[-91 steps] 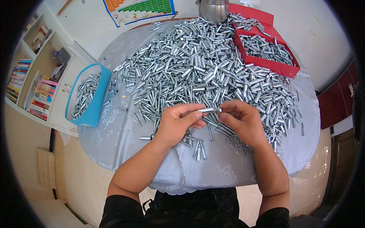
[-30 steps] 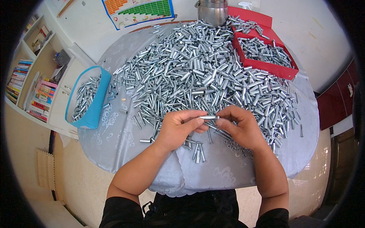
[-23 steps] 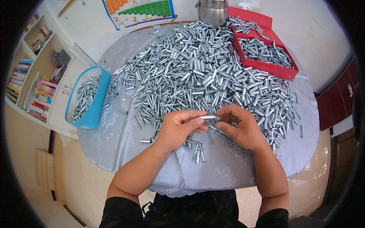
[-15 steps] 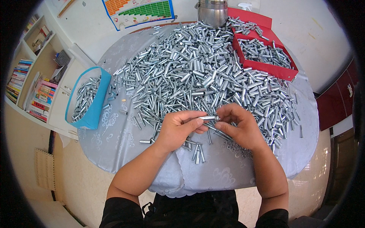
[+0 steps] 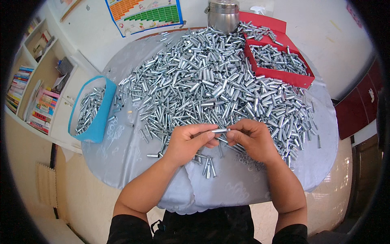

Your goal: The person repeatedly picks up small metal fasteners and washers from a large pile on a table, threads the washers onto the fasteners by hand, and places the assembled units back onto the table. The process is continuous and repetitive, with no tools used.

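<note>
Between my hands, level over the near edge of the pile, lies a silver sleeve anchor bolt [image 5: 220, 131]. The fingers and thumb of my left hand [image 5: 183, 142] are closed around its left part. At its right end, the thumb and fingertips of my right hand [image 5: 255, 140] pinch it, covering that tip. A large heap of loose metal bolts and sleeves [image 5: 199, 87] spreads beyond both hands. Small rings or nuts [image 5: 248, 161] lie below my right hand, and a few loose bolts [image 5: 209, 167] rest near my left wrist.
A blue open box [image 5: 96, 129] with metal parts stands at the left. At the back right sits a red box [image 5: 280, 75] filled with bolts, its lid open and also loaded. A steel canister [image 5: 223, 17] stands behind the heap. A grey cloth [image 5: 142, 175] covers the table.
My right fingers, apart around the bolt's right end before, have closed onto it. My left hand keeps its grip. The whole view has shifted slightly.
</note>
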Tool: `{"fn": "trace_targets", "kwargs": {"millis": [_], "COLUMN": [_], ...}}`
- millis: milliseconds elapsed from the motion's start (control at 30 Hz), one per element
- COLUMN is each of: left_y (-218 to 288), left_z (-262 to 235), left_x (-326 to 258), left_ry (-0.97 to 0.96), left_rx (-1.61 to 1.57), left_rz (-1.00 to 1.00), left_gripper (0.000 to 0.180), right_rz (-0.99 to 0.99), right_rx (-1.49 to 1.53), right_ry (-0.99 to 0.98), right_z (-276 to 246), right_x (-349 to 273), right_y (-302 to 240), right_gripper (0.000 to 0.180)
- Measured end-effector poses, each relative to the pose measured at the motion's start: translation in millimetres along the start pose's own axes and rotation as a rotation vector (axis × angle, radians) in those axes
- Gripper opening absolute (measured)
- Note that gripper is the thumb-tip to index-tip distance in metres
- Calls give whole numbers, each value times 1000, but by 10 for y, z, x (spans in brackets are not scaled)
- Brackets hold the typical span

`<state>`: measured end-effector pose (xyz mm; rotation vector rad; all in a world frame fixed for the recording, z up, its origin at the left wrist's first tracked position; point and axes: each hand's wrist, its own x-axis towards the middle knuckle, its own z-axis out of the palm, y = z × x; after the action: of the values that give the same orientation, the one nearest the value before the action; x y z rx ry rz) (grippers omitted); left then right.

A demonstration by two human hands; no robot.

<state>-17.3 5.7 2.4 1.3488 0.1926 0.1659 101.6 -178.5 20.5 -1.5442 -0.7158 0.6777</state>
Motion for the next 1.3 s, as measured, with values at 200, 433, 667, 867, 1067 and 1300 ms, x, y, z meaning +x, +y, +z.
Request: {"fn": "trace_targets", "kwargs": {"millis": [200, 433, 667, 867, 1067, 1300], "left_y": [-12, 43, 38, 32, 5, -41], "left_z": [4, -44, -80, -121, -153, -29], "left_x": [-20, 23, 54, 64, 69, 88], "left_ry": [-2, 302, 400, 470, 273, 59], "left_rx": [81, 46, 6, 111, 839, 1272], "left_rz": [44, 266, 338, 344, 501, 614], "left_gripper": [27, 28, 25, 20, 12, 18], "right_rz": [27, 183, -224, -132, -72, -96], "right_rx": [160, 94, 774, 508, 400, 354], "right_ry": [-18, -103, 539, 482, 461, 496], "right_z": [7, -252, -373, -429, -409, -432], "right_x": [28, 21, 233, 170, 168, 160], "right_y": [22, -105, -224, 16, 59, 73], "right_gripper": [16, 12, 39, 35, 24, 21]}}
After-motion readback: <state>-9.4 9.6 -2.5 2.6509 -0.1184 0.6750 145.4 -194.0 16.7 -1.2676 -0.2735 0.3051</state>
